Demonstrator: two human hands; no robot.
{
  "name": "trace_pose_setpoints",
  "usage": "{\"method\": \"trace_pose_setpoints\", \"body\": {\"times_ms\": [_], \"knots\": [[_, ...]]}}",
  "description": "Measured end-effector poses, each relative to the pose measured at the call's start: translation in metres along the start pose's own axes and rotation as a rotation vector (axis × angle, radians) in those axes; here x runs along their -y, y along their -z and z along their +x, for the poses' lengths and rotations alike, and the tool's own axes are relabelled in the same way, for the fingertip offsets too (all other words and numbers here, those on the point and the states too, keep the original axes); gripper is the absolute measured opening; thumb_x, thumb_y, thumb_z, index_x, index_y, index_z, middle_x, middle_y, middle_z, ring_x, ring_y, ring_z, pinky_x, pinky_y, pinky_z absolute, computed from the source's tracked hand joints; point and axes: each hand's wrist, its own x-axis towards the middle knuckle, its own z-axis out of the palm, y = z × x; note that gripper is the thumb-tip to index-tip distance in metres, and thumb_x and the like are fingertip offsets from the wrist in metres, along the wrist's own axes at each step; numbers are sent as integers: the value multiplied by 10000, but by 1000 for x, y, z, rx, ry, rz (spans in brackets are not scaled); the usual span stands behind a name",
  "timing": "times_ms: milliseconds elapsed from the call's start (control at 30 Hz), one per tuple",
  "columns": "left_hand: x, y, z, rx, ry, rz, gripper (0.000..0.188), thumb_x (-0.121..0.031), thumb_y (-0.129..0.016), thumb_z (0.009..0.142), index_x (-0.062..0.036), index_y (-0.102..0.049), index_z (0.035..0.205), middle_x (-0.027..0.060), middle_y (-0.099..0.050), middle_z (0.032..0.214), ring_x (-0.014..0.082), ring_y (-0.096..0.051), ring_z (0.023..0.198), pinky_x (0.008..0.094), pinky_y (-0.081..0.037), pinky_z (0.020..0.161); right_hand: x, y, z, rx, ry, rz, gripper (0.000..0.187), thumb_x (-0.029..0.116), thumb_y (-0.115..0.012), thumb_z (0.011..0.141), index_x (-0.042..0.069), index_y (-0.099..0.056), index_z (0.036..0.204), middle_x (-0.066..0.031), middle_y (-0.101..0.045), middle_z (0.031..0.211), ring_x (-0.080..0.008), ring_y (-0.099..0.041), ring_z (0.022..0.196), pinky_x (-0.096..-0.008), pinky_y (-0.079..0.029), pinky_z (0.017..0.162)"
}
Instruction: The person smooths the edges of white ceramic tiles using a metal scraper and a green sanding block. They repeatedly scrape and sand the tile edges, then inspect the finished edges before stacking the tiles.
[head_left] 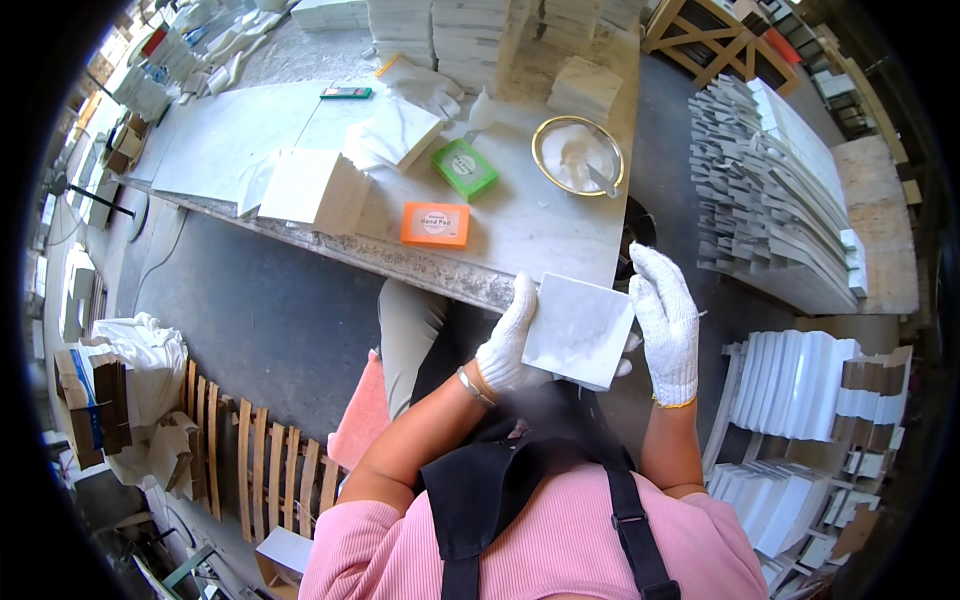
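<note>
A square white marble tile (577,331) with faint grey veining lies tilted in front of my body, just off the near edge of the workbench. My left hand (512,350), in a white knit glove, grips it from the left side, thumb along the edge. Gloved fingertips show past its lower right edge, seemingly from beneath. Close to the tile's right edge, my right hand (668,325), gloved too, is raised with fingers stretched and holds nothing visible. On the bench nearby are an orange hand pad (435,224) and a green hand pad (465,169).
A gold-rimmed bowl (541,170) of white paste with a spatula stands at the bench's right. Left of the pads are a stack of white tiles (310,190) and a marble piece (405,135). Tall slab stacks (480,45) rise behind. Stacked stone strips (770,190) stand right of the bench.
</note>
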Motion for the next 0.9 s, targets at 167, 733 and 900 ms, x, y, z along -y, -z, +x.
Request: {"method": "trace_pose_setpoints", "body": {"times_ms": [167, 733, 900], "knots": [[0, 0, -4, -83, 0, 46, 1099, -829, -465, 826, -44, -251, 1565, 212, -401, 1538, 421, -473, 1359, 616, -404, 1107, -4, 2, 1, 124, 98, -106, 219, 93, -679, 917, -3, -707, 1111, -155, -656, 1217, -216, -634, 1095, -341, -503, 921], [-11, 41, -39, -532, -341, 396, 297, -250, -661, 950, -40, -625, 1157, 12, -639, 1060, 122, -584, 992, 287, -464, 894, -27, -14, -31, 220, -438, 330, 174, 157, -715, 889, 0, -650, 855, 8, -580, 831, -67, -502, 769, -243, -412, 697], [-19, 46, -47, -550, -346, 600, 214, -207, -649, 947, -41, -632, 1082, 6, -624, 1023, 105, -565, 950, 267, -451, 885, -18, -17, -34, 269, -391, 237, 178, 163, -705, 882, 22, -633, 800, -5, -585, 792, -79, -507, 773, -252, -406, 716]]}}
